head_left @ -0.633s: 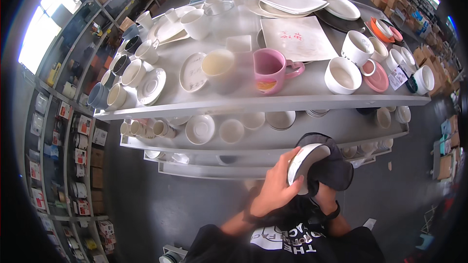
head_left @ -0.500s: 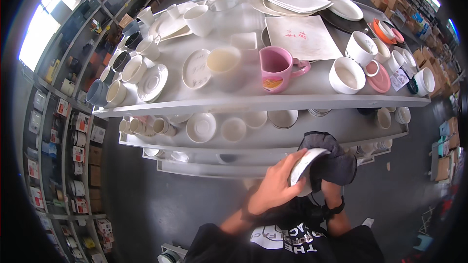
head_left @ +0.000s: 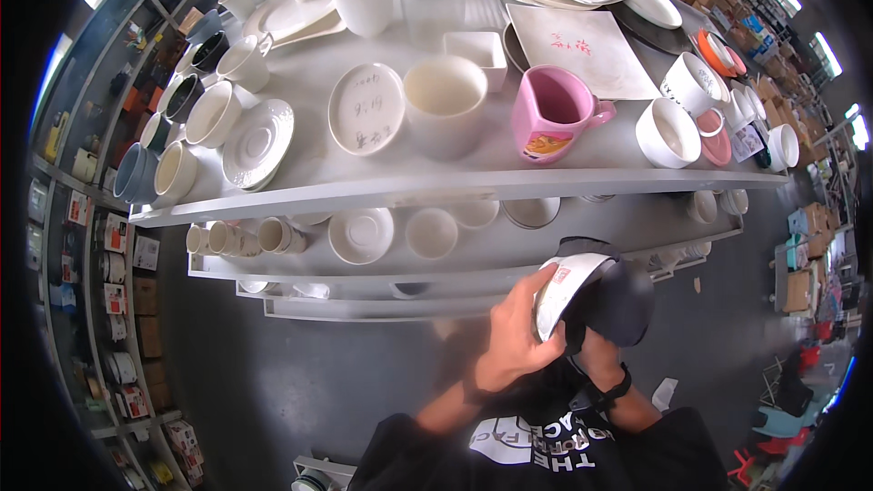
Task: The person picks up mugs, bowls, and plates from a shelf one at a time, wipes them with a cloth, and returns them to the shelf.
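Note:
My left hand (head_left: 516,332) is closed on a white ceramic bowl (head_left: 561,295), gripping it by its side with the thumb toward me. The bowl is tilted and bears a small red mark. A dark cloth (head_left: 616,305) covers its right side and hides most of its inside. From below, my right hand (head_left: 600,356) comes up under the cloth, its fingers mostly hidden within the folds. Both hands are held in front of my chest, just this side of the shelf's front edge.
Ahead is a grey tiered shelf (head_left: 509,185). On its top stand a pink mug (head_left: 552,114), a cream cup (head_left: 446,105), an oval white dish (head_left: 366,109), a saucer (head_left: 258,144) and a square plate (head_left: 587,50). Lower tiers hold more bowls. Racks (head_left: 136,309) line the left.
My view has shifted slightly, so the shelf sits differently. The bowl has turned a little in my left hand, and its red mark now shows. The cloth stays against it.

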Demonstrator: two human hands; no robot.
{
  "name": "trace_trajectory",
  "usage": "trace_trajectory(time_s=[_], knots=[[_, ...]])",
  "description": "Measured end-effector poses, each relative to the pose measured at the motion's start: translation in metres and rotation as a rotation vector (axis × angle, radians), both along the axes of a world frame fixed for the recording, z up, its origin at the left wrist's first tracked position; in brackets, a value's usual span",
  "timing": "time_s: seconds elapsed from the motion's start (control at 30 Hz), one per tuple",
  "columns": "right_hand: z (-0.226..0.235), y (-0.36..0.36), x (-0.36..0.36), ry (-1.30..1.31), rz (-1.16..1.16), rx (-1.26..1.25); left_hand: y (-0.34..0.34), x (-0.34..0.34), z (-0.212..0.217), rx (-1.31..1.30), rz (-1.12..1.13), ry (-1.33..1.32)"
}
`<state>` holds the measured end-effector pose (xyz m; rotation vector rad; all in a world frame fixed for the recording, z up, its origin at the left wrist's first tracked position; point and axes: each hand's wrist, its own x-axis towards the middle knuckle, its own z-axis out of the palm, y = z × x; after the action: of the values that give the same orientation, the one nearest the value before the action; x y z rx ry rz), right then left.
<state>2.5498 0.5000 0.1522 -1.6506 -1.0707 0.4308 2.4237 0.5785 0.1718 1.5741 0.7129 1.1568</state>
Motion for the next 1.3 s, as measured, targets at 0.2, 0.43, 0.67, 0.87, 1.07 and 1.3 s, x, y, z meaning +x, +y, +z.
trace_trajectory(time_s=[0.2, 0.43, 0.67, 0.87, 1.07, 1.3], knots=[[-0.04, -0.003, 0.001, -0.231, -0.014, -0.264, 0.021, -0.025, -0.001, 0.108, -0.104, 0.161], [-0.007, 0.02, 0.004, -0.071, 0.217, -0.11, 0.036, -0.048, -0.01, 0.027, -0.335, 0.169], [0.042, 0.049, -0.019, 0.012, 0.052, 0.102, 0.031, -0.034, -0.02, -0.224, -0.288, 0.06], [-0.017, 0.014, -0.007, -0.321, -0.073, 0.164, 0.025, -0.006, -0.044, -0.412, -0.216, -0.253], [-0.032, 0.005, 0.037, -0.335, -0.105, 0.016, 0.04, 0.004, -0.027, -0.427, -0.47, 0.055], [-0.085, -0.02, 0.073, 0.636, -0.012, 0.423, 0.057, 0.021, -0.087, -0.65, -0.24, 0.085]])
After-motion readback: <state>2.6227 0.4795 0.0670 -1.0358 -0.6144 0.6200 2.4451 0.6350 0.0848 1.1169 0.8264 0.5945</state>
